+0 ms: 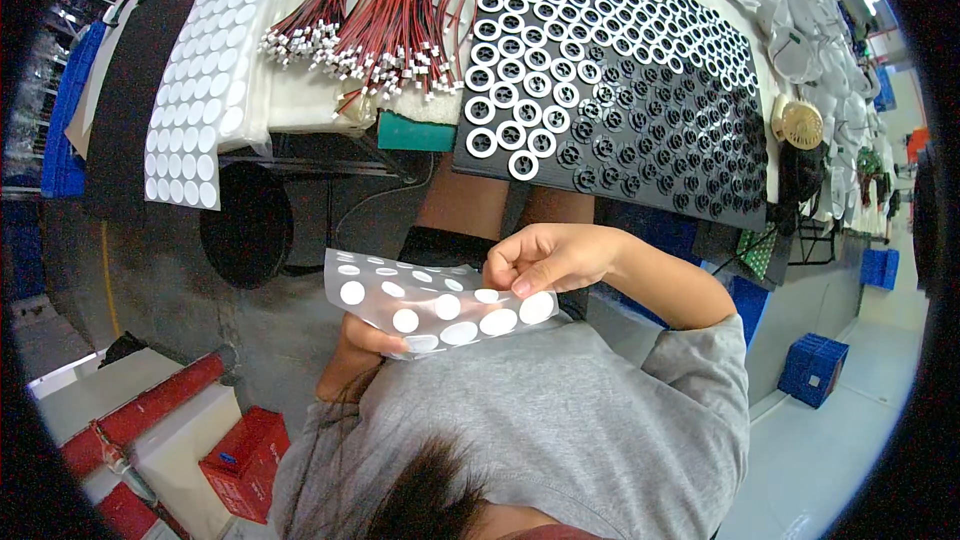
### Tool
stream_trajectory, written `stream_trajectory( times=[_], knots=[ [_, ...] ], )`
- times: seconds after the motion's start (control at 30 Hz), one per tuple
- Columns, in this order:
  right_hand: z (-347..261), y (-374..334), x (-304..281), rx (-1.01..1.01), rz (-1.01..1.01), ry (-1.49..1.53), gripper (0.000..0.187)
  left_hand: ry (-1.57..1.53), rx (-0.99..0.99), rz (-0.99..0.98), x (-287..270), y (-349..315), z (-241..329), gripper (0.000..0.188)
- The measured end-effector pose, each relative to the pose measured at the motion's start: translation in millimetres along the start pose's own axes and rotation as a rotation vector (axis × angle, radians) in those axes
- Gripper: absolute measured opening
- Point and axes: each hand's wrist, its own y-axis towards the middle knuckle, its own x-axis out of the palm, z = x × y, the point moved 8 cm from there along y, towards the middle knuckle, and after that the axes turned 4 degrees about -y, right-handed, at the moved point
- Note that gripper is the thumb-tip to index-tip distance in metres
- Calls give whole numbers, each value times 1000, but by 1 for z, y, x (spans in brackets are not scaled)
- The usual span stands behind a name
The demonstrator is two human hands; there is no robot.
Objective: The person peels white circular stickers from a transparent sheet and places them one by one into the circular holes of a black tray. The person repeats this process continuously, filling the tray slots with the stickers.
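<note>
A translucent sheet of round white stickers [447,307] is held up in front of my body, slightly curved. My left hand [372,342] grips its lower left edge, thumb on the near face and the other fingers mostly hidden behind the sheet. At the upper right edge my right hand [555,258] is closed in a pinch, thumb and curled fingers against the sheet beside a white dot. Whether a sticker is lifted between those fingertips cannot be made out.
Ahead, a black board [640,202] carries rows of small black round parts, many topped with white rings [523,165]. Left of it lie bundled red-and-black wires [400,10] with white connectors and another white-dot sheet [190,130]. A black stool [246,225] stands below the table.
</note>
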Motion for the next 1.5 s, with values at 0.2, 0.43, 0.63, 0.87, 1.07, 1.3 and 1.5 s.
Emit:
stream_trajectory(
  times=[0.2,0.43,0.63,0.87,1.07,1.3,1.5],
  knots=[
    [-5,2,-2,-12,-14,-78,11,-12,62,12,-3,-2,4,55],
    [-115,-51,-25,-371,554,-810,6,-32,264,18,-9,-10,20,56],
    [-194,-137,-92,-551,1459,-1552,19,25,135,214,-19,-19,16,65],
    [-196,-146,-120,-469,1636,-1567,21,76,22,174,-37,-25,4,74],
    [-198,-143,-122,-412,1718,-1644,23,42,60,224,-20,-17,12,73],
    [-197,-143,-122,-417,1773,-1756,20,29,22,100,-15,-15,11,59],
    [-195,-139,-107,-386,1837,-1924,18,81,2,213,-21,-21,10,56]
  ],
)
